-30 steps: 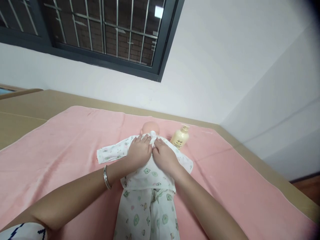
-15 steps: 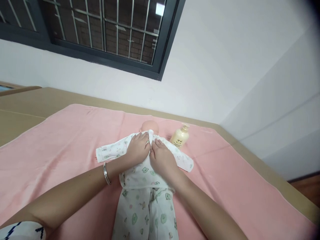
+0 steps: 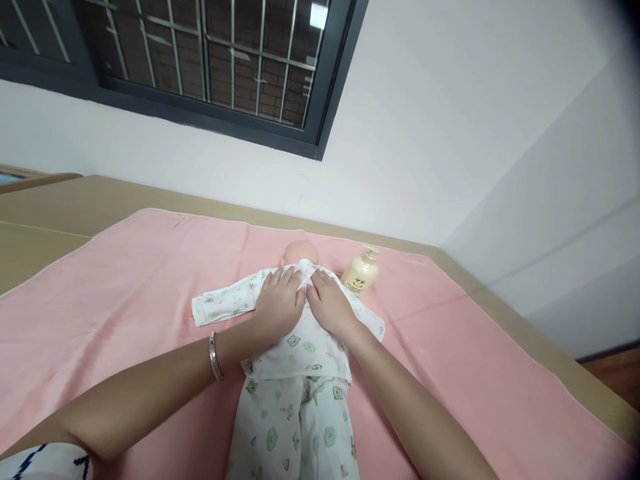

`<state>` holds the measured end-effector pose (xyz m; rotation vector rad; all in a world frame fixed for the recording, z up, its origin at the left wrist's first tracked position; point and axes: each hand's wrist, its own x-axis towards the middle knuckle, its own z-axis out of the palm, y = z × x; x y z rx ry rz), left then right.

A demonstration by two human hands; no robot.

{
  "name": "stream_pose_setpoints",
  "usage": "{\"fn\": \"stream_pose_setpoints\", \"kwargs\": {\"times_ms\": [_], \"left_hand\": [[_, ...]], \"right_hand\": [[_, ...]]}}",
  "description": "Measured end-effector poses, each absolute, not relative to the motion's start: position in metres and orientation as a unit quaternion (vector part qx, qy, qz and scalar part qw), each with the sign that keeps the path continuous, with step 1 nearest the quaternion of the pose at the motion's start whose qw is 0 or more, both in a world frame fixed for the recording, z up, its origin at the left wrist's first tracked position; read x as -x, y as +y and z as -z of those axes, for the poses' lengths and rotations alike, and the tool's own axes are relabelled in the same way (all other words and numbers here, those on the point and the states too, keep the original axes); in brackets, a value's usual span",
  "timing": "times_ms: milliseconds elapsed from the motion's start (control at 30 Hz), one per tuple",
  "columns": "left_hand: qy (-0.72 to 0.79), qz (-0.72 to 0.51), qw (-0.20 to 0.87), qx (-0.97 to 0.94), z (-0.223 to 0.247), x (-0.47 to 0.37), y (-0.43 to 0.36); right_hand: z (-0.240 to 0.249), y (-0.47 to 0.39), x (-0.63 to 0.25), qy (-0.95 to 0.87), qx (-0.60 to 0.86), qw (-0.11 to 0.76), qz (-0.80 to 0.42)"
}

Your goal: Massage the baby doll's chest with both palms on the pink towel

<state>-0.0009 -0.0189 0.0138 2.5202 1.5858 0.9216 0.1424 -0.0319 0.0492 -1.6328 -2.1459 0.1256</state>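
Observation:
A baby doll lies on the pink blanket, dressed in a white printed top and matching trousers. Only the round crown of its head shows beyond the collar. My left hand rests flat on the left side of the doll's upper back or chest; which side faces up I cannot tell. Beside it, my right hand lies flat on the right side, thumbs close together. Fingers of both hands are stretched out and hold nothing. The sleeves spread out to either side.
A pale yellow pump bottle stands right of the doll's head, close to the right sleeve. The pink blanket covers a wooden surface against a white wall. Above is a dark-framed window with bars.
Both hands have shifted slightly on the top, with the fingers spread a little more and the right hand slightly farther right. The collar cloth between them now lies flatter.

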Motion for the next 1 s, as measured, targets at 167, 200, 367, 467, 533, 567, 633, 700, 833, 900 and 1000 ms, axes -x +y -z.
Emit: {"fn": "stream_pose_setpoints", "kwargs": {"times_ms": [167,200,367,467,533,567,633,700,833,900,1000], "left_hand": [[0.493,-0.301,-0.036,-0.816,-0.010,-0.003,-0.031],[0.490,-0.302,-0.036,-0.817,-0.010,-0.003,-0.032],[0.476,-0.292,0.037,-0.829,-0.019,0.005,-0.016],[0.478,-0.284,0.100,-0.825,-0.028,0.013,0.001],[0.490,-0.282,0.125,-0.815,-0.030,0.016,0.008],[0.497,-0.280,0.126,-0.812,-0.030,0.016,0.008],[0.507,-0.274,0.109,-0.810,-0.027,0.013,0.004],[0.508,-0.271,0.074,-0.814,-0.022,0.007,-0.007],[0.490,-0.281,0.044,-0.824,-0.017,-0.001,-0.027],[0.487,-0.284,0.065,-0.824,-0.020,0.000,-0.026],[0.493,-0.288,0.119,-0.812,-0.030,0.009,-0.013]], "right_hand": [[-0.056,-0.028,-0.146,-0.783,0.579,0.219,-0.056],[-0.055,-0.028,-0.145,-0.781,0.584,0.218,-0.045],[-0.048,-0.043,-0.130,-0.769,0.614,0.176,0.015],[-0.049,-0.059,-0.118,-0.771,0.620,0.144,0.033],[-0.051,-0.068,-0.113,-0.776,0.614,0.133,0.045],[-0.053,-0.070,-0.112,-0.779,0.612,0.133,0.045],[-0.056,-0.069,-0.115,-0.778,0.610,0.144,0.032],[-0.059,-0.061,-0.123,-0.776,0.609,0.162,0.000],[-0.058,-0.037,-0.144,-0.767,0.604,0.207,-0.057],[-0.054,-0.030,-0.148,-0.761,0.612,0.208,-0.056],[-0.052,-0.037,-0.141,-0.761,0.624,0.174,-0.028]]}}
